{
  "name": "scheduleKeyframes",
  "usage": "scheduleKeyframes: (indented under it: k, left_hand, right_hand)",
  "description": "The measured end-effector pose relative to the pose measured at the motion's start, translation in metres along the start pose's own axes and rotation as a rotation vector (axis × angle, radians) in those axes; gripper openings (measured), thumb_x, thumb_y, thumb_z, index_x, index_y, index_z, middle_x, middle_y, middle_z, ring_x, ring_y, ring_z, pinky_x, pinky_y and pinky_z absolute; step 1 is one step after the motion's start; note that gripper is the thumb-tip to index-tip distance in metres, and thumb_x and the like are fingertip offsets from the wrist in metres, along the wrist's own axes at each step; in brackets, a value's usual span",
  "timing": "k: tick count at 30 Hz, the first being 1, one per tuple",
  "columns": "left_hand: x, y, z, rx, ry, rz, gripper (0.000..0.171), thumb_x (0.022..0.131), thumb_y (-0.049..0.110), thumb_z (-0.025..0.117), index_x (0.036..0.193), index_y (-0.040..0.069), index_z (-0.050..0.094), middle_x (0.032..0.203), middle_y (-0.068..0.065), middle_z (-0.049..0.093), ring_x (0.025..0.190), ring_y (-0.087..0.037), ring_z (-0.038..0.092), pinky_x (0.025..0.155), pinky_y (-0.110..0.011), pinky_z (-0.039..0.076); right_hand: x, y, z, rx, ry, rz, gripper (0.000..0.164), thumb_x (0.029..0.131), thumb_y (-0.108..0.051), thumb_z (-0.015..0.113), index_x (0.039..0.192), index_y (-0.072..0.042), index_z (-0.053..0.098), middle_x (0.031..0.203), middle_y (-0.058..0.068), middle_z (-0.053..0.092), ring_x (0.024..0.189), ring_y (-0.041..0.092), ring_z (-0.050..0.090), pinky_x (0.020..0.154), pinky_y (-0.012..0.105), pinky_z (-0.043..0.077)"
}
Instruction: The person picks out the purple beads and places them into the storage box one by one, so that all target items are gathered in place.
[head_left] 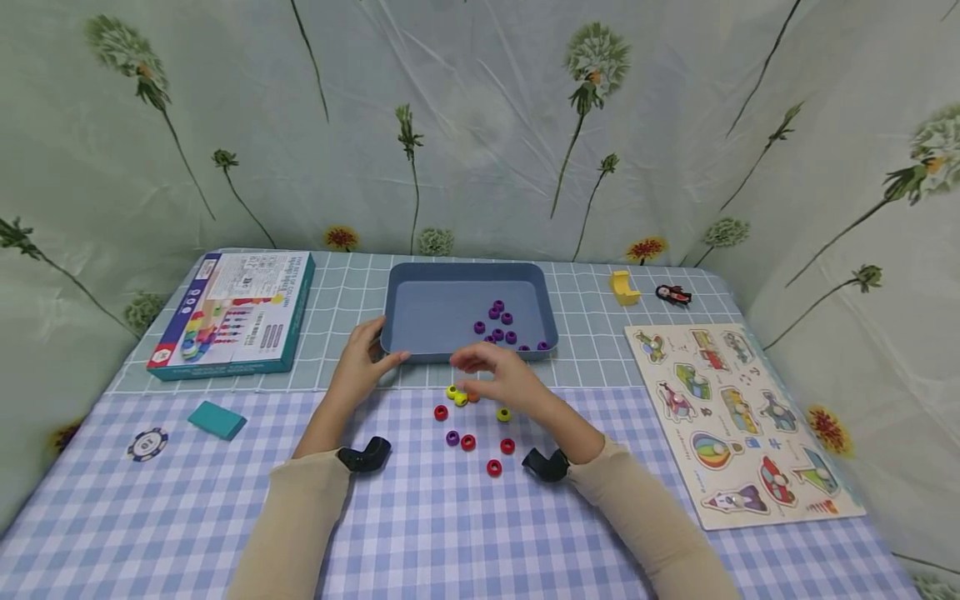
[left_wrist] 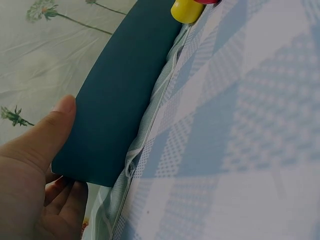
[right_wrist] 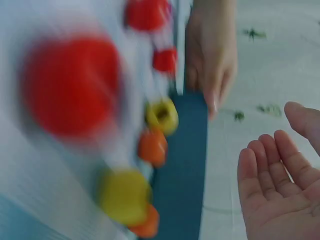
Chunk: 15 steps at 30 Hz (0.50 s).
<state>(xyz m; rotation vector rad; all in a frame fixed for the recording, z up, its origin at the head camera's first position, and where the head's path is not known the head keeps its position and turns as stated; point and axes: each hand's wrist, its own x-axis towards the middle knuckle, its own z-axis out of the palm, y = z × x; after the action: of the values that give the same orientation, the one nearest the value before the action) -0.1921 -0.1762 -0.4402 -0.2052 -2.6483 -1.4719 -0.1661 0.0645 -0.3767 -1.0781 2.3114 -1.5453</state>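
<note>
A blue-grey tray [head_left: 431, 312] lies on the cloth with several purple beads [head_left: 507, 318] in its right part. My left hand [head_left: 358, 358] holds its front left corner, thumb [left_wrist: 62, 112] at the rim and fingers curled round the corner in the left wrist view. Over the tray's front edge is my right hand [head_left: 501, 377]. Its fingers are spread and relaxed, and the palm [right_wrist: 280, 200] shows nothing held. In front of the tray lie several red beads [head_left: 441, 412], yellow beads [head_left: 504, 414], a purple bead [head_left: 452, 437] and an orange bead [head_left: 473, 397] partly hidden by the right hand.
A boxed toy set [head_left: 240, 312] lies at left, near a teal block [head_left: 217, 420] and a poker chip [head_left: 147, 444]. At right are a wooden picture puzzle board [head_left: 738, 425], a yellow piece [head_left: 623, 287] and a small red-and-black figure [head_left: 673, 295]. A flowered curtain [head_left: 480, 125] hangs behind.
</note>
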Motion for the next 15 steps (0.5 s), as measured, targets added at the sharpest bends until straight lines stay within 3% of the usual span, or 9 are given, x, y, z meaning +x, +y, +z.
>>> scheduleKeyframes:
  k: [4,8,15]
  left_hand:
    - [0.000,0.001,0.000,-0.001,-0.002,0.001,0.079,0.070,0.040,0.059,0.130,0.004,0.023,0.126,-0.014,0.024,0.115,-0.025,0.027,0.092,-0.034,0.032]
    - [0.000,0.001,-0.001,0.005,-0.001,-0.009,0.080,0.070,0.042,0.059,0.130,0.004,0.023,0.127,-0.014,0.024,0.116,-0.025,0.027,0.092,-0.034,0.032]
    - [0.000,0.000,-0.001,0.008,-0.006,-0.009,0.081,0.069,0.043,0.058,0.130,0.004,0.023,0.127,-0.014,0.023,0.116,-0.025,0.027,0.092,-0.034,0.032]
  right_hand:
    - [-0.017,0.010,0.015,-0.005,-0.093,0.048,0.032,0.074,-0.010,0.062,0.103,0.001,0.052,0.100,0.012,0.052,0.089,0.024,0.050,0.080,0.031,0.043]
    - [-0.026,0.023,0.026,-0.101,-0.175,0.104,0.034,0.073,-0.024,0.063,0.103,-0.009,0.053,0.098,0.001,0.053,0.087,0.012,0.049,0.078,0.020,0.042]
    - [-0.031,0.028,0.038,-0.287,-0.266,0.074,0.026,0.074,-0.022,0.063,0.097,-0.014,0.055,0.092,-0.008,0.051,0.084,0.003,0.045,0.076,0.015,0.040]
